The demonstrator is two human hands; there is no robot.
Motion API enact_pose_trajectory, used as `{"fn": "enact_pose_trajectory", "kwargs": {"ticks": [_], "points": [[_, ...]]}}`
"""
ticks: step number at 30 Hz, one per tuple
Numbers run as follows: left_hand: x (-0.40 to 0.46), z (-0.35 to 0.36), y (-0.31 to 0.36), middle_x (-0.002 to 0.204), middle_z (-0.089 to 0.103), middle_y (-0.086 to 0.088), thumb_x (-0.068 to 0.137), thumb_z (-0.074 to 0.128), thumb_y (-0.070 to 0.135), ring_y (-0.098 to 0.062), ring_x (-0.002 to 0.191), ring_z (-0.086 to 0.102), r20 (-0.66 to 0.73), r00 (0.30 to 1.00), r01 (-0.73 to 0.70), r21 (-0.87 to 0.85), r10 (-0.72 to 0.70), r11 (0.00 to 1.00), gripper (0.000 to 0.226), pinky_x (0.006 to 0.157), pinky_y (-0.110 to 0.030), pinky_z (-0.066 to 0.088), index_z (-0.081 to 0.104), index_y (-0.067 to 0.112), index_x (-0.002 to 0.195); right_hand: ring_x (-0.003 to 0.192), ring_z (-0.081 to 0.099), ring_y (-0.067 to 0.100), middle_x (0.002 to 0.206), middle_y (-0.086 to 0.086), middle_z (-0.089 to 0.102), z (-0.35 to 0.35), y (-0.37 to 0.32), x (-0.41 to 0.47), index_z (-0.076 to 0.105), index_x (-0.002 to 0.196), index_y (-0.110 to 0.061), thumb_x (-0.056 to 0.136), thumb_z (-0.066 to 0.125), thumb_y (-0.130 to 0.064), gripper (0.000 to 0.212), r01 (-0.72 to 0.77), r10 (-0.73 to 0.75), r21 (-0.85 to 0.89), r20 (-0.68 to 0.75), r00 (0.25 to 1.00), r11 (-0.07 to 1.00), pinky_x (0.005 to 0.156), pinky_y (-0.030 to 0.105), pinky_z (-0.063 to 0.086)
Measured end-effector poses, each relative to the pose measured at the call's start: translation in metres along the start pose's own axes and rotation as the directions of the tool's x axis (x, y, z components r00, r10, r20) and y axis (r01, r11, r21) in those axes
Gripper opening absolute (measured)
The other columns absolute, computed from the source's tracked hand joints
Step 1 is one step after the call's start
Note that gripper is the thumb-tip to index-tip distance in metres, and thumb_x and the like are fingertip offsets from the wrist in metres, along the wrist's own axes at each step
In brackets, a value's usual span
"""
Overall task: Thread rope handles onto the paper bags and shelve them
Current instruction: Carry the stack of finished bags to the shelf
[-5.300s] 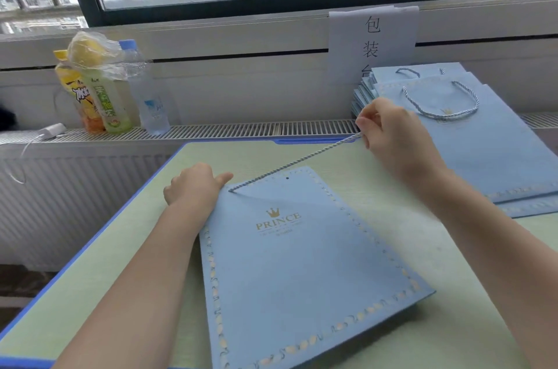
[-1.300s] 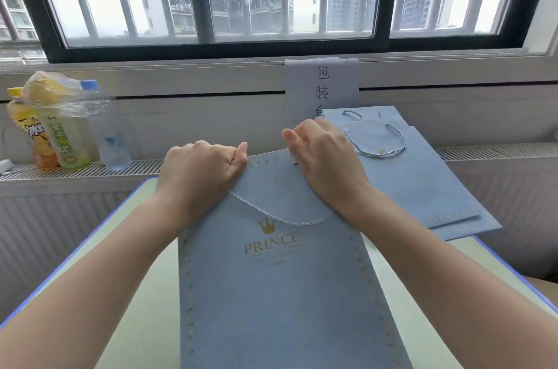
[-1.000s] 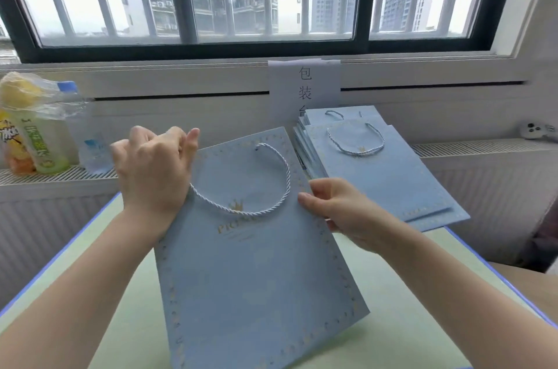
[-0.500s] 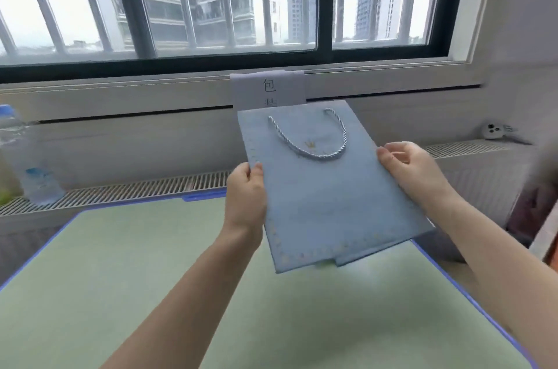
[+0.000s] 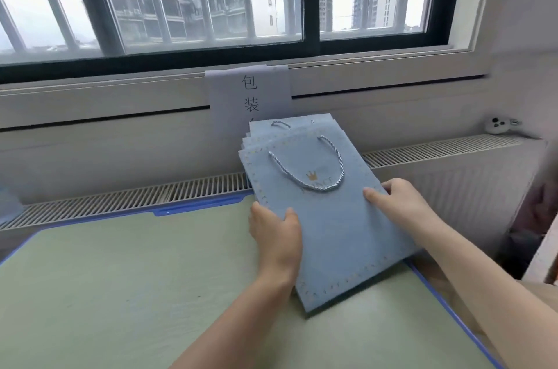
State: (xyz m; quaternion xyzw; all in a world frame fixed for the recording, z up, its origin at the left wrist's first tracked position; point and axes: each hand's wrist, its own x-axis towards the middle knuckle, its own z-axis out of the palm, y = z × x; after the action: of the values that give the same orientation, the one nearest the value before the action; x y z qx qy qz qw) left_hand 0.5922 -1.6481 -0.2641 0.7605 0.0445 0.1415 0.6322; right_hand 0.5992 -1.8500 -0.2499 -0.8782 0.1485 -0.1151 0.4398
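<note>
While the person bends over the green table (image 5: 126,293), both hands are on the top paper bag (image 5: 341,235), which lies flat on a stack of the same light blue bags (image 5: 302,124) at the far right part of the table, about one o'clock from the person. The left hand (image 5: 276,232) grips the left edge of this bag: the thumb lies on top of the paper and the fingers go under the edge, where I cannot see them. The right hand (image 5: 398,202) holds the right edge, with the thumb stretched flat on the paper and the other fingers curled around the side. The two hands are apart, one on each side of the bag. A twisted rope handle (image 5: 314,184) is already on the bag; it lies as a loop on the front, around a gold crown and some gold letters which are too blurred to read. Another bag deeper in the stack shows a small part of its own handle at its far edge. The far end of the stack reaches over the radiator grille (image 5: 151,196) and touches a white paper sign (image 5: 250,94) with printed characters, which hangs from the window sill at twelve o'clock. On the ledge at two o'clock lies a small white object (image 5: 498,124); I cannot tell what it is.
</note>
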Motion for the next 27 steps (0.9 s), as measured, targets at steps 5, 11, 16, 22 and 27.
{"fn": "enact_pose_trajectory", "kwargs": {"ticks": [5,11,16,22,27], "points": [[0.039,-0.011,0.028,0.131,0.034,-0.017,0.092,0.056,0.022,-0.035,0.123,0.037,0.038,0.997,0.050,0.298,-0.064,0.953,0.037,0.102,-0.036,0.033,0.041,0.003,0.119,0.095,0.053,0.025,0.113,0.014,0.050,-0.004,-0.015,0.017,0.063,0.094,0.000,0.089,0.059,-0.039,0.040,-0.064,0.064,0.012,-0.015,0.998,0.998,0.054,0.028,0.036],[0.103,-0.019,0.032,0.128,0.049,-0.014,0.071,0.059,0.045,-0.033,0.120,0.044,0.134,0.989,0.018,0.295,-0.060,0.955,0.060,0.099,-0.044,0.043,0.051,0.009,0.118,0.099,0.055,0.031,0.119,0.023,0.057,0.002,-0.033,0.060,0.064,0.091,-0.003,0.087,0.059,-0.049,0.047,-0.058,0.058,0.020,0.003,0.998,0.998,0.066,0.032,0.042],[0.139,0.010,0.028,0.134,0.041,-0.019,0.090,0.055,0.039,-0.035,0.127,0.031,0.089,0.995,0.000,0.457,-0.046,0.889,0.052,0.098,-0.034,0.029,0.041,0.007,0.128,0.116,0.047,0.032,0.130,0.015,0.044,0.029,-0.032,0.103,0.050,0.116,-0.007,0.084,0.055,-0.060,0.062,-0.091,0.090,-0.020,-0.013,0.996,0.996,0.093,0.040,0.045],[0.162,0.008,-0.001,0.106,0.070,-0.013,0.080,0.072,0.043,-0.030,0.092,0.068,0.353,0.865,0.415,-0.106,-0.356,0.903,0.051,0.080,-0.042,0.055,0.061,0.007,0.113,0.087,0.071,0.024,0.100,0.003,0.073,0.023,-0.028,0.129,0.061,0.118,-0.009,0.056,0.068,-0.077,0.092,-0.235,0.198,0.083,0.316,0.928,0.968,0.085,0.042,0.055],[0.164,-0.004,0.006,0.088,0.075,-0.009,0.089,0.059,0.044,-0.026,0.074,0.071,0.512,0.801,0.492,-0.268,-0.310,0.828,0.033,0.068,-0.041,0.053,0.067,0.014,0.101,0.082,0.072,0.023,0.092,0.006,0.075,0.020,-0.032,0.118,0.066,0.106,-0.007,0.074,0.068,-0.058,0.060,-0.203,0.108,0.226,0.373,0.922,0.953,0.074,0.037,0.058]]}}
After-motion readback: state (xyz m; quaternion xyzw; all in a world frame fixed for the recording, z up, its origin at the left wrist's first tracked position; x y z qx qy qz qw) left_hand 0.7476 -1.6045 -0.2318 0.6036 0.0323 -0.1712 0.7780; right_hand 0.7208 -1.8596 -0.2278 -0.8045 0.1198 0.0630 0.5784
